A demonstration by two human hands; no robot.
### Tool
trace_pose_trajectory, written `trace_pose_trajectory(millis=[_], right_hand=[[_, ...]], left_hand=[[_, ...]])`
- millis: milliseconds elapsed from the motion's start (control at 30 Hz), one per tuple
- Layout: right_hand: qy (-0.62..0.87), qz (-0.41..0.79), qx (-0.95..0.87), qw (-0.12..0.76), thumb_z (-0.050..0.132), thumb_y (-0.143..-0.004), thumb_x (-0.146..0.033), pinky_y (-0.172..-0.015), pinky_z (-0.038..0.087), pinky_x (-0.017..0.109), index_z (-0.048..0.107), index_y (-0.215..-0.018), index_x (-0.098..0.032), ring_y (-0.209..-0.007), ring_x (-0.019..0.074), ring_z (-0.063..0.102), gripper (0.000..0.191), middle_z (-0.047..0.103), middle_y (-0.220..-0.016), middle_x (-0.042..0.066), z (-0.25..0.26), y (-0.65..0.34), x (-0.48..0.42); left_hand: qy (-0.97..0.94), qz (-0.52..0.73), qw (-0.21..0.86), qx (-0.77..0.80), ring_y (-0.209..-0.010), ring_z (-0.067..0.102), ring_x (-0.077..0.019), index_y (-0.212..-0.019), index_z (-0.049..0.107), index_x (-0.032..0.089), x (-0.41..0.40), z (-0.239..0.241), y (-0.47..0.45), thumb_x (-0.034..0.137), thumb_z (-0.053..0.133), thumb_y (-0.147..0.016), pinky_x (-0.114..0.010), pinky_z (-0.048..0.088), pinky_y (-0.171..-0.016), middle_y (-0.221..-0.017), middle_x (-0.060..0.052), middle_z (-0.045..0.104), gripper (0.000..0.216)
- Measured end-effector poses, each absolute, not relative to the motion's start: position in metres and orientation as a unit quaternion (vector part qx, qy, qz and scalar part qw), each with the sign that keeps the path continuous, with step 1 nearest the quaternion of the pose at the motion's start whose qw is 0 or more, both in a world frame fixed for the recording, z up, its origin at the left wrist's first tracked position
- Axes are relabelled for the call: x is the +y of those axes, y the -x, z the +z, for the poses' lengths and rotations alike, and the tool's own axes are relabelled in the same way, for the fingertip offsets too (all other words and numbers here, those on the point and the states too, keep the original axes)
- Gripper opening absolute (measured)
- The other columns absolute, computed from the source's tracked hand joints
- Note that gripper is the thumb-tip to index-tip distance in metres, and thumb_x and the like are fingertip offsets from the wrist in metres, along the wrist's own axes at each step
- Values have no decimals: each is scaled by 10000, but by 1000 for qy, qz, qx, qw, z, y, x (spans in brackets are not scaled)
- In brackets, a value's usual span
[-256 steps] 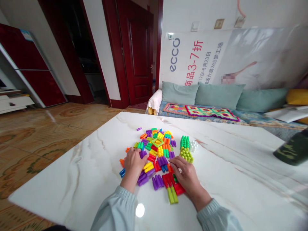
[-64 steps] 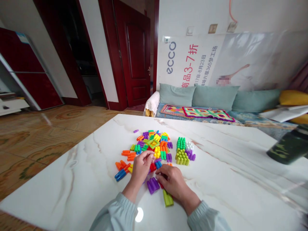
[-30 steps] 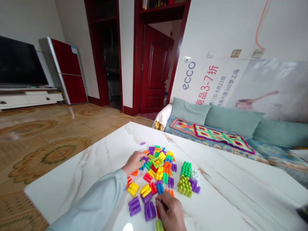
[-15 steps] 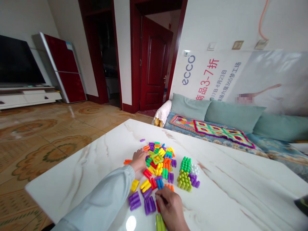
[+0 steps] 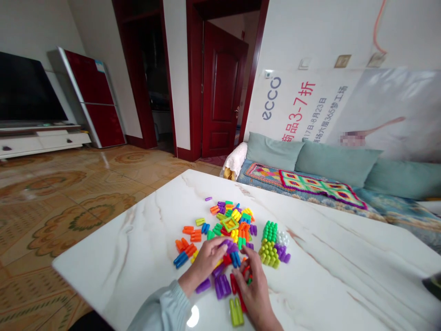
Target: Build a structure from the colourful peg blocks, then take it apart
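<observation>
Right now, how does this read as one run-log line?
left hand: pinching purple piece | right hand: open by red piece | table: green cluster beside white cluster

– what was hidden?
– my left hand [image 5: 207, 258] covered part of a purple piece [image 5: 230, 246], my right hand [image 5: 254, 280] some red blocks [image 5: 234, 284].
– and the edges?
– a blurred dark object [image 5: 434, 286] was cut off at the right, the television [image 5: 27, 89] at the left.

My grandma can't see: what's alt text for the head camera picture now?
A person's left hand touches a purple piece and the right hand curves near red pieces, among other colourful pieces on a white table. Behind is a sofa.
</observation>
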State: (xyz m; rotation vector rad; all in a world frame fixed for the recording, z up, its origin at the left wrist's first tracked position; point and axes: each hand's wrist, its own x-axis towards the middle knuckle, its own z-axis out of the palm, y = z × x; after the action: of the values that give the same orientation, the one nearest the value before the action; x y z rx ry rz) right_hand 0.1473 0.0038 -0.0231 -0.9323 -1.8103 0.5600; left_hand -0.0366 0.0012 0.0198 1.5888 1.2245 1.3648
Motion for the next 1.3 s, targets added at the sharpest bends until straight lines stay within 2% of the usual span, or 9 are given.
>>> trace_pose_trajectory(millis=[67,133,400,500,600,800,967,1167,1300], right_hand=[[365,225,-746,509,609,-903,-257,-898,554,347,560,-1305,-241,-1004,214,667,405,648,-1225,93,-24,-148,5],[348,242,-750,508,591,-920,-230,-922,544,336,614,-1217,-257,-1047,211,657,300,677,-1153,68,-23,-148,7],[397,258,-684,555,588,-922,-246,-718,551,270,649,-1056,-211,-808,169,665,152,702,-943,44,-20,-150,4],[439,166,-622,626,607,-919,-310,-684,519,268,646,-1017,-194,-814,176,638,156,683,-947,66,-13,-173,10],[537,45,-474,696,612,-907,-417,-678,493,274,641,-1048,-178,-843,194,618,279,668,-1002,99,-10,-212,24],[659,79,-448,599,513,-876,-551,-643,466,290,694,-1014,-171,-728,187,595,443,697,-978,100,-25,-254,42],[671,106,-487,549,471,-843,-521,-694,457,319,716,-1006,-182,-785,217,622,449,706,-1035,105,-28,-244,42],[715,126,-469,503,444,-825,-478,-614,413,307,656,-1155,-191,-808,247,650,487,737,-1028,99,-23,-238,41],[709,128,-479,501,446,-823,-477,-615,416,307,612,-1144,-194,-824,247,656,459,736,-1031,98,-25,-238,42]], left_hand=[[-635,517,324,474,-1049,697,-226,-1180,717,202,-10,10,26,299,561,-938,-353,552,-957,-1141,-96,744,304],[-658,507,272,485,-1053,698,-226,-1127,743,217,-14,0,21,256,616,-902,-353,545,-973,-1114,-86,758,261],[-687,498,192,492,-966,717,-202,-1155,715,235,-12,-9,21,289,620,-909,-315,584,-889,-1085,-75,759,269],[-689,495,185,496,-894,722,-199,-1035,744,225,-11,-9,20,279,626,-897,-304,599,-827,-1002,-71,764,189],[-692,499,178,491,-899,718,-203,-926,750,222,-8,-9,19,269,604,-905,-306,597,-818,-943,-67,760,155],[-681,511,178,494,-887,710,-193,-896,742,209,-7,-7,20,246,575,-919,-292,584,-807,-914,-62,752,172],[-683,504,184,495,-902,705,-193,-893,740,205,-7,-8,21,257,569,-929,-292,574,-820,-934,-66,750,182],[-682,510,185,490,-889,704,-192,-876,740,202,-8,-6,21,252,568,-926,-290,568,-814,-910,-64,750,186],[-673,518,200,489,-862,704,-189,-868,740,197,-10,-1,19,248,571,-920,-295,568,-802,-884,-63,752,184]])
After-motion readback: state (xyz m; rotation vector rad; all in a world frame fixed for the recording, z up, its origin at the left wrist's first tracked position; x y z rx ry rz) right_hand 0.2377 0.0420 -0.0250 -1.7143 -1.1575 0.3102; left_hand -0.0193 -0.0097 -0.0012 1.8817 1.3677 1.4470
